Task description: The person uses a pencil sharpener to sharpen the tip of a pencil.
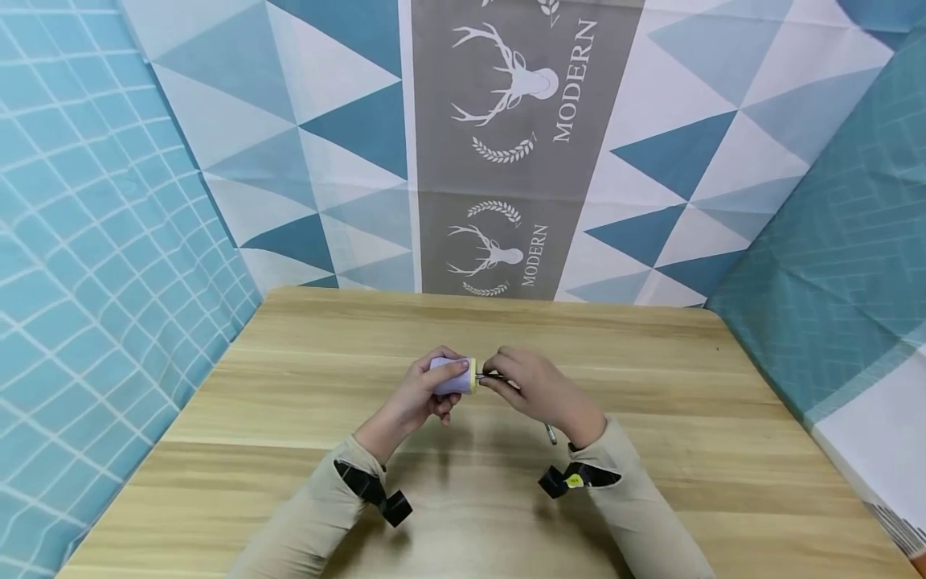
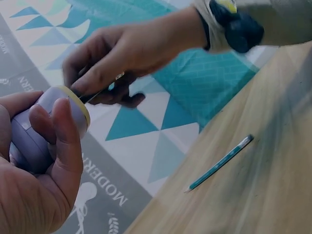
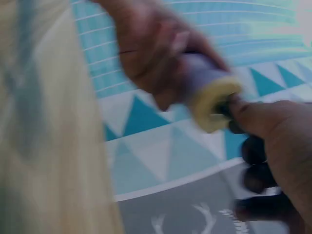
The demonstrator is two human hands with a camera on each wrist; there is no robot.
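Note:
My left hand (image 1: 419, 394) grips a lavender pencil sharpener (image 1: 450, 376) with a yellow rim, its thumb along the top. The sharpener lies sideways in the hand above the table, yellow end toward my right hand (image 1: 531, 384). In the left wrist view, fingers wrap the sharpener's body (image 2: 34, 134). My right thumb and fingers pinch a thin dark metal crank handle (image 1: 492, 375) at the middle of the yellow end. The right wrist view is blurred but shows those fingertips right at the yellow face (image 3: 207, 109). Part of the crank is hidden by the fingers.
A green pencil (image 2: 219, 164) lies on the wooden table (image 1: 304, 418), partly covered by the right hand in the head view. Patterned cloth (image 1: 347, 161) hangs behind the table and at both sides. Each wrist carries a small black camera on a strap.

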